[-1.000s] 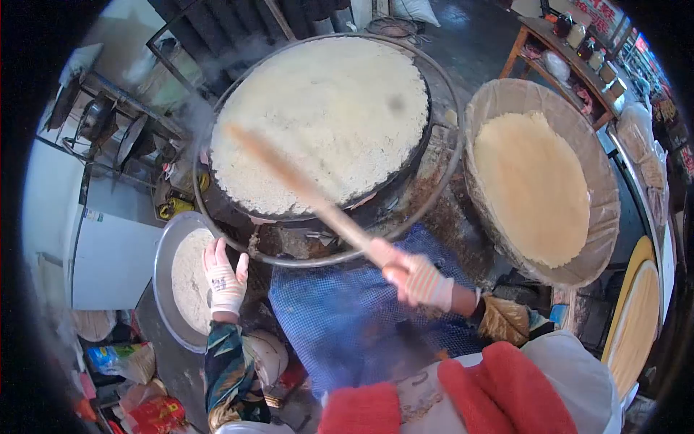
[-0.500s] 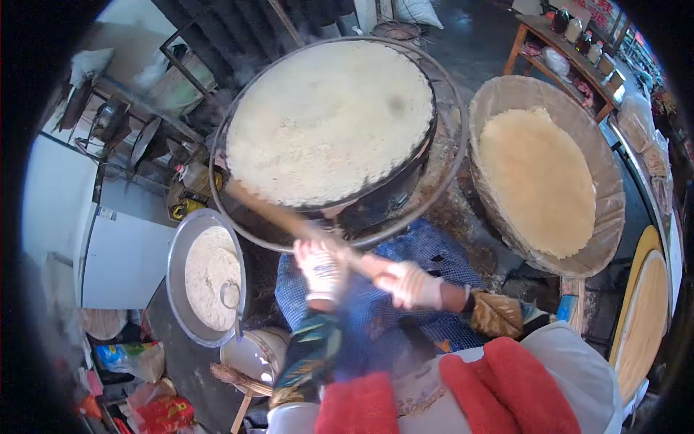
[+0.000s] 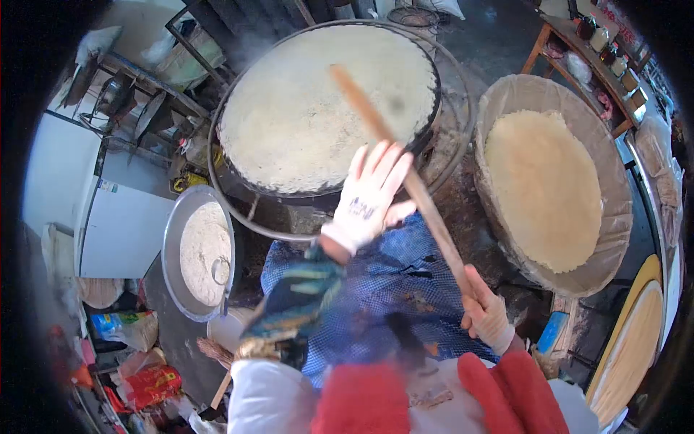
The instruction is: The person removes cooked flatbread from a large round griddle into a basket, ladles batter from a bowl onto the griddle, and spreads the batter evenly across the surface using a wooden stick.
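My right hand point(image 3: 486, 312), in a glove with bare fingertips, is wrapped round the lower end of a long flat wooden stick point(image 3: 431, 217). The stick slants up and left, its far end over a large round griddle covered by a pale layer of batter point(image 3: 311, 108). My left hand point(image 3: 370, 192), also gloved, is spread with fingers apart beside the middle of the stick, near the griddle's front edge; whether its fingers touch the stick is unclear. A metal ring point(image 3: 273, 233) surrounds the griddle.
At the left is a metal basin point(image 3: 173, 249) of pale batter with a ladle in it. A cloth-lined basket point(image 3: 613, 235) at the right holds a round flatbread point(image 3: 546, 188). Round boards point(image 3: 632, 347) lean at the lower right. Bottles stand on a wooden table point(image 3: 564, 36).
My left hand went from beside the basin to the stick, closed around it, and is now spread. My right hand has shifted right and down, and the stick is steeper, its tip over the griddle.
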A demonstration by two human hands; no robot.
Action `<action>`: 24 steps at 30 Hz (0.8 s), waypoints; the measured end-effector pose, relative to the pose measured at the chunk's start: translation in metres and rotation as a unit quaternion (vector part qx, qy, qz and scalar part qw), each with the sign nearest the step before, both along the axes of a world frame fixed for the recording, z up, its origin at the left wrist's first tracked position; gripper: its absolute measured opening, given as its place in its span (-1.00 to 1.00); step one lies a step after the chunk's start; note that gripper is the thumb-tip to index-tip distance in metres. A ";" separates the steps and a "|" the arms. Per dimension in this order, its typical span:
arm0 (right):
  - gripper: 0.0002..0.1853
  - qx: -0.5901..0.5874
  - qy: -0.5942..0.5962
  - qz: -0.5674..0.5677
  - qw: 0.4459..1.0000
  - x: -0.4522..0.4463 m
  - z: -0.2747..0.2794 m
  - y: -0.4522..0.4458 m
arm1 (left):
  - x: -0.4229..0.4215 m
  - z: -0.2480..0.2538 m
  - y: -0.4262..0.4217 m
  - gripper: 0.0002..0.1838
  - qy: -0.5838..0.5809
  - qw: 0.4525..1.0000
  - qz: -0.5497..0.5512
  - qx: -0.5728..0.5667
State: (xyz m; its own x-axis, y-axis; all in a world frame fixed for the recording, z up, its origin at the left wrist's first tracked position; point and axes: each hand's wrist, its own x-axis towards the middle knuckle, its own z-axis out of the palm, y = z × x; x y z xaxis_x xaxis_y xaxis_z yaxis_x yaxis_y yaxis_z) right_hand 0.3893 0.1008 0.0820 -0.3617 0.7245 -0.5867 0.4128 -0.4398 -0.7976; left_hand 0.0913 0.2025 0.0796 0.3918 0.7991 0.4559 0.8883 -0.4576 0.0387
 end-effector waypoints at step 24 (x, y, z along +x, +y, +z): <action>-0.38 0.172 0.100 0.336 0.921 -0.181 -0.080 0.052 | -0.225 -0.048 -0.115 -0.05 0.151 0.935 0.281 -0.157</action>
State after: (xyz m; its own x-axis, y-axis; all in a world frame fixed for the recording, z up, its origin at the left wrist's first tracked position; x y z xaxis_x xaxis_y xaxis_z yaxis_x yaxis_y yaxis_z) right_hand 0.2081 0.1525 0.0019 -0.8720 0.4282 -0.2370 0.3287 0.1536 -0.9319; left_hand -0.1337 0.0872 0.0316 -0.0580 0.9931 0.1019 0.9771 0.0774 -0.1984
